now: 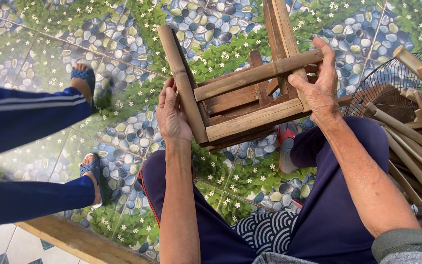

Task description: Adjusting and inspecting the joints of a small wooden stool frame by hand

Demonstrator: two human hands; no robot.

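A small bamboo and wood stool frame (247, 100) lies tipped over above my knees, legs pointing away from me. My left hand (171, 115) grips one round bamboo leg (179, 78) on the left side. My right hand (321, 88) holds the opposite corner, thumb over a horizontal bamboo crossbar (257, 74) and fingers wrapped around the far leg (280, 29). Flat wooden slats of the seat show between the bars. My dark blue trousers (338, 195) fill the lower part of the view.
Another person's legs in blue trousers (23, 115) and blue sandals (85, 76) stretch in from the left. A pile of cut bamboo sticks (411, 146) and a wire fan guard (382, 80) lie at the right. The floor is pebble-and-leaf patterned tile (123, 34); a wooden step edge (74, 237) runs lower left.
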